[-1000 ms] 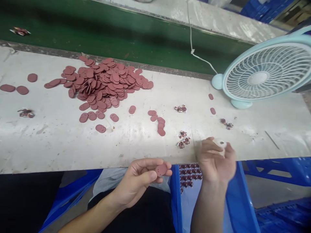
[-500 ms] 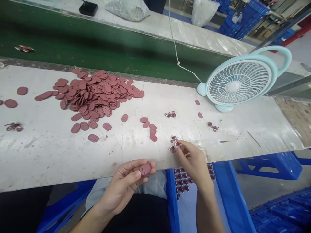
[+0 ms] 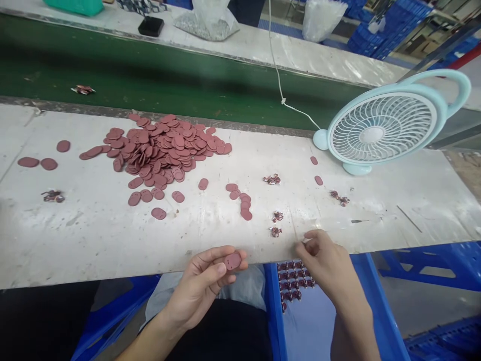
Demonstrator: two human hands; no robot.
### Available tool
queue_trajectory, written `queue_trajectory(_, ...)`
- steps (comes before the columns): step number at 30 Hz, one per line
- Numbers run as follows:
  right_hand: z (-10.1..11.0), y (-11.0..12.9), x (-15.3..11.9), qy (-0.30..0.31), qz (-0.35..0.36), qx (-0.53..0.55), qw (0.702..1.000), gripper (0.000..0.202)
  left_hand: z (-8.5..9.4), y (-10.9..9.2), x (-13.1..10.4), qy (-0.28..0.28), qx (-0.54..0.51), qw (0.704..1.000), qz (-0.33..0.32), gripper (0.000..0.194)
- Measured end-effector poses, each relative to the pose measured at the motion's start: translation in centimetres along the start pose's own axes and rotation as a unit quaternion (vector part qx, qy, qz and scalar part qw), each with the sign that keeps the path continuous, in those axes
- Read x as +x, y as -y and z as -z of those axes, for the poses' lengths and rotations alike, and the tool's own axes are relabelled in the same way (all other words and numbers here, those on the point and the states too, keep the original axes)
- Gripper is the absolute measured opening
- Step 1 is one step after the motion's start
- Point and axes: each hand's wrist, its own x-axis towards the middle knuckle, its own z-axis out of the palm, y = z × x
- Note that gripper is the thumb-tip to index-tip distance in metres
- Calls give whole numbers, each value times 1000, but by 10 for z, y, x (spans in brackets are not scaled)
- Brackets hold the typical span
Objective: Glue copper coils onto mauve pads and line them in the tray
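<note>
My left hand [image 3: 205, 283] is closed around a dark red oval disc [image 3: 233, 260] with small holes, pinched between thumb and fingers above the table's front edge. My right hand [image 3: 326, 263] is pinched shut near that edge, right of two small reddish-brown and white parts [image 3: 276, 231]. A tiny pale bit shows at its fingertips; the rest is hidden by the fingers. Below the hands, a blue tray [image 3: 273, 321] holds rows of small dark red parts [image 3: 291, 283] on a pale sheet. A short line of red discs [image 3: 245, 205] lies between the hands, farther back.
A large heap of red oval discs [image 3: 165, 145] covers the table's left middle. A light blue fan [image 3: 372, 134] stands at the right, its white cord [image 3: 283, 102] crossing the green strip [image 3: 188, 90] behind. A thin rod [image 3: 409, 219] and more small parts [image 3: 339, 198] lie at the right.
My right hand has moved right, away from the cluster of small parts, where two now show. My left hand still holds the disc. The whole view has shifted slightly.
</note>
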Motion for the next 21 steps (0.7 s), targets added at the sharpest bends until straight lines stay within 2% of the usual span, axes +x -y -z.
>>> queue_trajectory(2,2,-3,-10,-23,-14,63,998,23,0,2,0,8,12,1000,-3,21)
queue_trajectory(4,0,-1,-26,-17,3,200,980,25,-1,5,-1,22,33,999,-12,21)
queue_trajectory(7,-11,15,-53,61,97,401,909,15,-4,10,-2,48,71,996,-36,23)
queue_trajectory(9,-19,32,-66,101,157,460,868,17,-7,13,-2,68,94,992,-53,24)
queue_trajectory(10,-23,41,-70,107,175,472,857,20,-8,13,-3,78,105,990,-60,25)
queue_trajectory(14,-33,63,-72,90,186,461,863,26,-10,14,-5,102,132,982,-84,28)
queue_trajectory(21,-33,64,-71,92,191,433,876,27,-15,14,-6,76,124,987,-74,29)
